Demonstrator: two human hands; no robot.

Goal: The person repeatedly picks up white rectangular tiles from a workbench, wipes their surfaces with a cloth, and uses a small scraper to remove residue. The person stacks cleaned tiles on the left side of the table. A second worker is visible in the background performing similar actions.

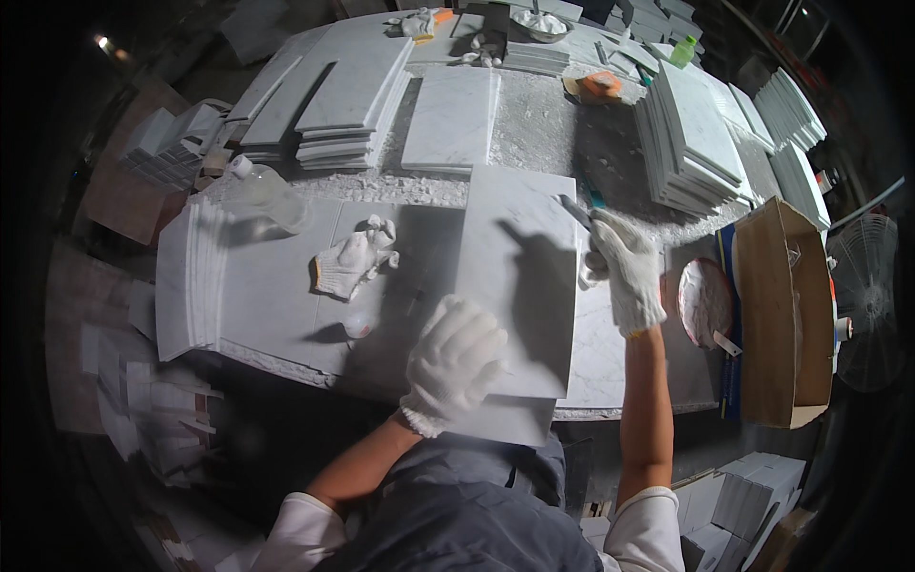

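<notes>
A white marble tile [519, 219] with faint grey veins lies in front of me, its near end over the table's front edge. My left hand [456, 360], in a white knitted glove, is closed at the tile's lower left edge; its fingertips are partly hidden. Above the tile's right edge, my gloved right hand [626, 272] grips a tool with a narrow flat grey blade [575, 212], whose handle the glove mostly hides. The blade points up and left, and the hand's shadow falls across the tile.
Left of the tile lie a spare white glove [355, 259], a small translucent cup [357, 326] and a clear bottle [272, 198]. Rightward are a dish of white paste [703, 303] and a cardboard box [782, 319]. Tile stacks [353, 105] stand beyond, with a fan [865, 300] far right.
</notes>
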